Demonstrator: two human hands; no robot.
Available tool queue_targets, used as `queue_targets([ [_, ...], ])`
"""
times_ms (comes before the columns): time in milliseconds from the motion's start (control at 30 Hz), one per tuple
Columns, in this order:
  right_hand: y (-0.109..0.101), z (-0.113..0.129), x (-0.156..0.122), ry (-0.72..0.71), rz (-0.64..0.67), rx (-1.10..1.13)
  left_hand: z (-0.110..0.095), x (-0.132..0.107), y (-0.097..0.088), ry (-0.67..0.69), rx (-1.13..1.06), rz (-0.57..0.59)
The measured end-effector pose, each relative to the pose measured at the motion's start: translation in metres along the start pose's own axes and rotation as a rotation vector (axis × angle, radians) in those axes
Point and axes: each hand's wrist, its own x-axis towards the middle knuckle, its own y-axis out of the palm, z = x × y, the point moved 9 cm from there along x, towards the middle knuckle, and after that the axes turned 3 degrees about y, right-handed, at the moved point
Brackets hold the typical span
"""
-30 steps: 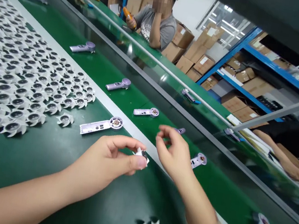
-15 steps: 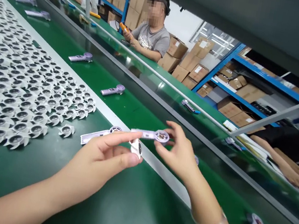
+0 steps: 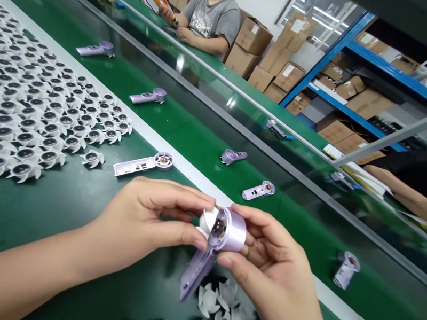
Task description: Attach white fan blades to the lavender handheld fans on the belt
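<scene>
As your hands meet above the near part of the green conveyor table (image 3: pixel 22 243), your left hand (image 3: pixel 135 218) has a firm grip on a white plastic fan rotor (image 3: pixel 207 221), pinching it between thumb and fingers. Your right hand (image 3: pixel 273 267) is clenched around a lilac plastic handheld fan body (image 3: pixel 232 231), with its fingers curled over the round housing. The rotor sits against the housing's left side, and a small motor shows in the opening. The flat lilac handle (image 3: pixel 195 276) tilts down toward you and to the left. Directly below your hands, on the near side, lies a loose heap of white fan rotors (image 3: pixel 221 318). A much larger field of dark-centred white rotors (image 3: pixel 9 117) covers the table to your left, with one single rotor (image 3: pixel 93 158) just off its edge. Farther along, lilac fan frames such as the open one (image 3: pixel 142 165) lie spaced across the belt. Beyond a glass divider (image 3: pixel 223 96), a person in a grey T-shirt (image 3: pixel 212 16) holds an orange tool (image 3: pixel 161 1), with cardboard boxes (image 3: pixel 276 59) on blue metal shelving (image 3: pixel 409 75) to the right.
</scene>
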Motion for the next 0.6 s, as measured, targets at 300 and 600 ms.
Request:
queue_targets([
  [300, -0.002, 0.015, -0.004, -0.210, -0.034, -0.416, 0.014, 0.002, 0.000, -0.094, -0.135, -0.028],
  [600, 0.013, 0.030, -0.014, -0.487, -0.020, -0.752, 0.045, -0.001, 0.010, -0.315, -0.256, 0.053],
])
